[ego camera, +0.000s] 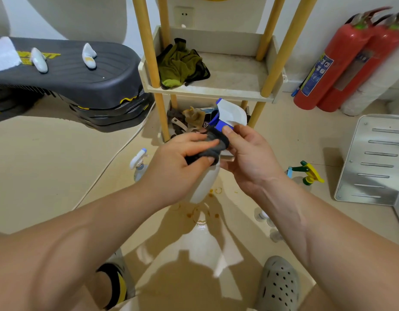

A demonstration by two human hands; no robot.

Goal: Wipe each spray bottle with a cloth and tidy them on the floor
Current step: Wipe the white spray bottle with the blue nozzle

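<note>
- The bottle (205, 182) is held off the floor between both hands, in front of the shelf (234, 72).
- Its long axis runs steeply: the white base is low and nearer the person, while the blue-and-white spray head is up and away, leaning toward the shelf.
- I cannot tell which way the nozzle points.
- The right hand (250, 158) grips the bottle at the neck, fingers curled round it and thumb pressed on the blue part of the head.
- The left hand (178, 160) holds a dark grey cloth (216, 142), fingers bent over it, pressing it against the neck.
- A second bottle (139, 162) with a white and blue head stands on the floor to the left.
- A third bottle (307, 172) with a green and yellow head stands to the right.
- Both are well apart from the held one.
- The floor (59, 164) is glossy beige, with brown ring stains under the hands and a white cable (108, 162) across it.
- A green rag (178, 63) lies on the shelf.
- Black stacked steps (70, 75) sit at left.
- Red extinguishers (342, 59) lean on the white wall at right, with a metal rack (373, 158) lying near them.
</note>
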